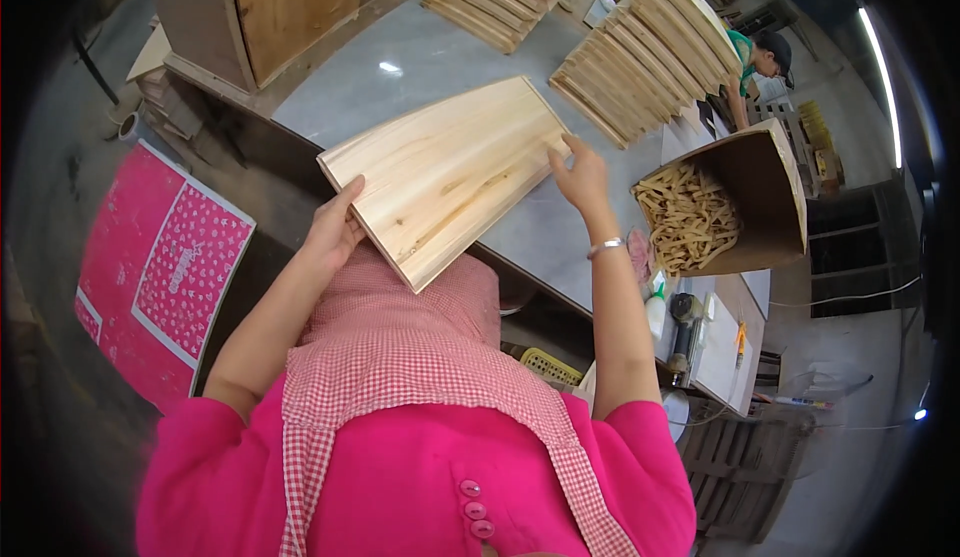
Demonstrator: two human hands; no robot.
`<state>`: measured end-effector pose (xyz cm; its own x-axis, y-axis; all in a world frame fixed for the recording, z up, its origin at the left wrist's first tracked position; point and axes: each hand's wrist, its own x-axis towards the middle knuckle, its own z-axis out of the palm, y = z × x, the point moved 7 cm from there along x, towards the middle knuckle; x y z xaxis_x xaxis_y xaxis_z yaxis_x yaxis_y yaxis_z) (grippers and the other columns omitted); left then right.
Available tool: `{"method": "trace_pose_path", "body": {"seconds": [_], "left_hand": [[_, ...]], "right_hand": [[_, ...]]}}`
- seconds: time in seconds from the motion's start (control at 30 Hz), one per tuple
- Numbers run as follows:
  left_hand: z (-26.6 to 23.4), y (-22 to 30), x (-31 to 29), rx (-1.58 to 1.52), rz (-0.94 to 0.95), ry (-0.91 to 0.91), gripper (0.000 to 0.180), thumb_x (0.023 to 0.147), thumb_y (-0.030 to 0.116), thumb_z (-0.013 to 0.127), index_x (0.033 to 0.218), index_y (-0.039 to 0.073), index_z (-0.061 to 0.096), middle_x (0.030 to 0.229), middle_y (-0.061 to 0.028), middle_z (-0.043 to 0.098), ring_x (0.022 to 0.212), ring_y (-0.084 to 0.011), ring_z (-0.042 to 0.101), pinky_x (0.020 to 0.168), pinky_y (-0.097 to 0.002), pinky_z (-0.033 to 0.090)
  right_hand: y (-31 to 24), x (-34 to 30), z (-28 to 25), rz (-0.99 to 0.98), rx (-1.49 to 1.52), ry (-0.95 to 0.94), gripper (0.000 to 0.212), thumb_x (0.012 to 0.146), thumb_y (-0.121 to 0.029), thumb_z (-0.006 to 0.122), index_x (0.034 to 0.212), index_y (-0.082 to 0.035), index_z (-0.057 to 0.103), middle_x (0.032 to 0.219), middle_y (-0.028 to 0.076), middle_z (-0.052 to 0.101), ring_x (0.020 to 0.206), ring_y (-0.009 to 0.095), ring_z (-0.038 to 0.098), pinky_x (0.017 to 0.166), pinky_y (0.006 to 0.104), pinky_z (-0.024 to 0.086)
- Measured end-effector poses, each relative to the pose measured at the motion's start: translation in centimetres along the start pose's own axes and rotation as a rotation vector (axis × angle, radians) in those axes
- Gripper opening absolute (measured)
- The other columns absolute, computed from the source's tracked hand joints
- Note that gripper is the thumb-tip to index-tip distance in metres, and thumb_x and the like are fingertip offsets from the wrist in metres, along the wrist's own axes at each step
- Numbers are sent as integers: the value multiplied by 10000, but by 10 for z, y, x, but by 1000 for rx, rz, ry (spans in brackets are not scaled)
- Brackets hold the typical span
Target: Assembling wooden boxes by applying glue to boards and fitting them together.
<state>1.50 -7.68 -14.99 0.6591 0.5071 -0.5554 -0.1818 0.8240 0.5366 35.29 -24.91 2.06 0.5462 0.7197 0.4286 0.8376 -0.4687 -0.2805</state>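
Between the two hands, a wooden board [445, 182] slants over the near edge of the table [395, 67]; the left hand [334, 229] is closed on its left side, thumb on top; the right hand [582, 179], half-curled, touches its right end, how firmly I cannot tell; right of that grip, a box [785, 192] holds wood strips [688, 219]; beyond it, stacked boards [645, 57].

bright pink short-sleeved top [390, 487] (three round pink buttons [475, 510]) | red-white checked apron [420, 362] | silver right-wrist bangle [606, 246]

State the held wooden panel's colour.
Wooden panel: pale yellowish, with brown grain streaks; head view.
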Motion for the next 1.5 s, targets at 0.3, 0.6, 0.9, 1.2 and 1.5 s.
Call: {"method": "trace_pose_path", "body": {"seconds": [0.3, 0.6, 0.9, 1.2, 1.5], "left_hand": [[17, -4, -56, 298, 125, 119, 520, 999, 286, 644, 1369, -30, 461, 1242, -132, 626, 1109, -230, 647, 957, -380, 531], [35, 23, -68, 936, 238, 201, 501, 973, 162, 649, 1389, -51, 467, 1289, -168, 617, 1169, -226, 611, 997, -352, 484], [49, 138, -130, 455, 916, 21, 394, 897, -35, 704, 1276, -47, 596, 1202, -135, 675, 1095, -255, 654, 962, -363, 520], [140, 101, -132, 1790, 1694, -507, 290, 789, 86, 689, 1075, 72, 734, 1152, -64, 737, 1093, -266, 689, 1013, -456, 458], [110, 72, -87, 2167, 1324, -834, 575, 755, 123, 711, 1322, 163, 624, 1435, -53, 573, 1350, -296, 514, 1102, -545, 375]], "right_hand": [[47, 83, 88, 98, -86, -153, 445, 907, -257, 596, 1217, 62, 586, 1233, 307, 627, 1109, 459, 626, 941, 506, 520], [39, 114, 95, 83, -7, -159, 738, 881, -440, 672, 1385, 78, 518, 1227, 311, 638, 1189, 424, 605, 1016, 468, 486], [-37, 143, -23, -115, 767, 186, 548, 919, -317, 704, 1337, 15, 580, 1127, 186, 720, 1071, 271, 689, 895, 367, 549], [105, -16, 3, 412, 436, 352, 455, 929, -224, 678, 1290, 47, 618, 1018, 175, 755, 867, 241, 748, 775, 331, 577], [119, -128, 5, 511, 437, 200, 398, 934, -188, 659, 1241, 66, 641, 979, 178, 746, 846, 250, 742, 753, 337, 573]]}}
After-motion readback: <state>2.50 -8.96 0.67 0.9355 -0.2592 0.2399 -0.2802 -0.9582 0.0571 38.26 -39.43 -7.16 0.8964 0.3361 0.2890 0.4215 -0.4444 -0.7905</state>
